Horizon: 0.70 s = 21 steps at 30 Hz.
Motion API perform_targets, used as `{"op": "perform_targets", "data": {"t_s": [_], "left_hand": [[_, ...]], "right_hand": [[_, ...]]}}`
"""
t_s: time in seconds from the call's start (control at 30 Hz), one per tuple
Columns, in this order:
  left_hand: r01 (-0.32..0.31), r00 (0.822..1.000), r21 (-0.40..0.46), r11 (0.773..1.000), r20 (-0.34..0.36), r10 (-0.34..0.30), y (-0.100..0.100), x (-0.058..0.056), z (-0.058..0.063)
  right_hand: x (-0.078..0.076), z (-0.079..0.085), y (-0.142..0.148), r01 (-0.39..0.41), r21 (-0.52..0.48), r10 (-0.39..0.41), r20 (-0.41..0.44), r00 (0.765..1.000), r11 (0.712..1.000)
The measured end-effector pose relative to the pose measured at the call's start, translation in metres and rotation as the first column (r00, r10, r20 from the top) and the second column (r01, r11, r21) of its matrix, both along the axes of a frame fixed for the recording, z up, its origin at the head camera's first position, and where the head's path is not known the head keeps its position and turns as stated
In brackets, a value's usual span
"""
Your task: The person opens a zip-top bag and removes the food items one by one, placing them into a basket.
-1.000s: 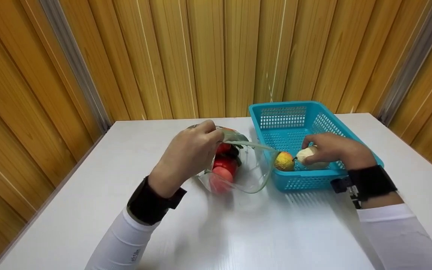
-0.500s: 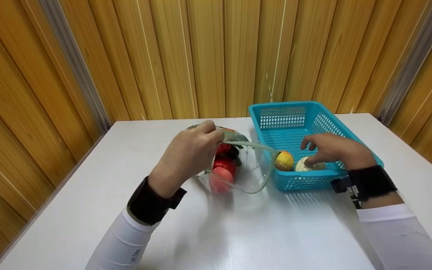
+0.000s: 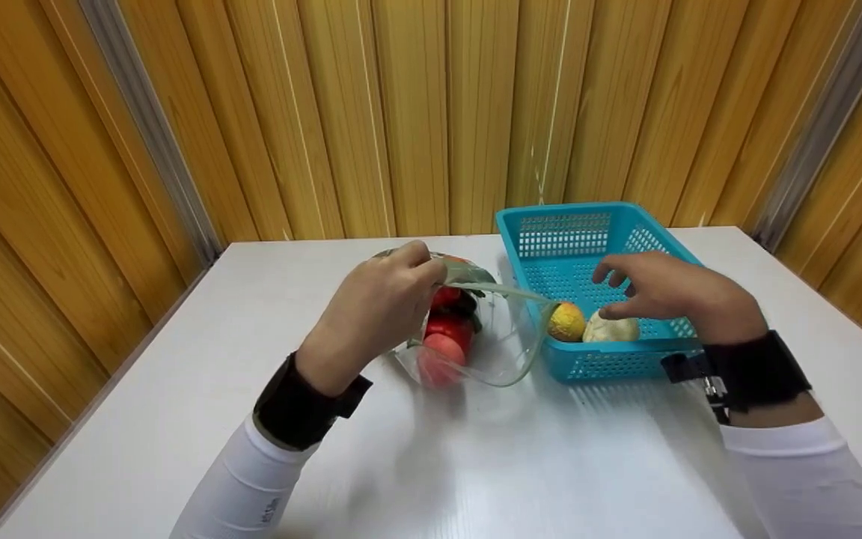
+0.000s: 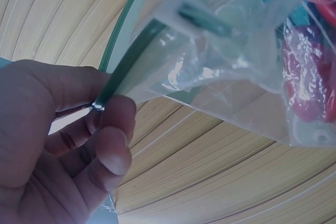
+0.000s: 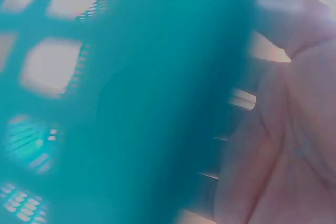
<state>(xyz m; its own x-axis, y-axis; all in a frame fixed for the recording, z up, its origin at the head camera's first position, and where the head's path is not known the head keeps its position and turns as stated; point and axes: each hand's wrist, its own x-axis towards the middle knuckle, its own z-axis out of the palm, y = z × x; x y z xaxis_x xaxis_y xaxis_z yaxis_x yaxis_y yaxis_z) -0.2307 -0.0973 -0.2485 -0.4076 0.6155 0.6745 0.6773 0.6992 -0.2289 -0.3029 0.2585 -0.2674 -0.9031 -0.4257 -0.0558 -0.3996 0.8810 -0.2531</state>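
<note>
My left hand [image 3: 382,303] pinches the rim of a clear zip bag [image 3: 502,359]. In the left wrist view, the thumb and fingers grip the green zip strip [image 4: 128,59]. The bag's mouth gapes toward me; inside lie a pinkish-red round fruit [image 3: 442,361], a shiny red item [image 3: 447,327] and darker things, partly hidden. Over the blue basket [image 3: 610,365] hangs my right hand [image 3: 674,288], its fingers loosely bent and holding nothing. Just below its thumb sits a pale cream pear [image 3: 610,330]; whether the thumb touches it I cannot tell. A yellow-orange fruit [image 3: 567,322] lies beside the pear.
The bag and basket stand side by side on a white table [image 3: 176,397], the bag's rim reaching the basket's left wall. Yellow wood-patterned panels [image 3: 416,112] enclose the back and sides. Close up, the basket's wall [image 5: 142,103] fills most of the right wrist view.
My right hand has let go of the pear, which now rests on the basket's floor next to the yellow-orange fruit. That hand has risen slightly. My left hand and the bag stay put.
</note>
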Motion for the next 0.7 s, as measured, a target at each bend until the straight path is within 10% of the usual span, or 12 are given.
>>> {"op": "perform_targets", "data": {"t_s": [0.7], "left_hand": [[0.012, 1.000, 0.012, 1.000, 0.012, -0.012, 0.000, 0.000, 0.000]], "right_hand": [[0.062, 0.033, -0.047, -0.277, -0.067, 0.253, -0.243, 0.936, 0.959]]}}
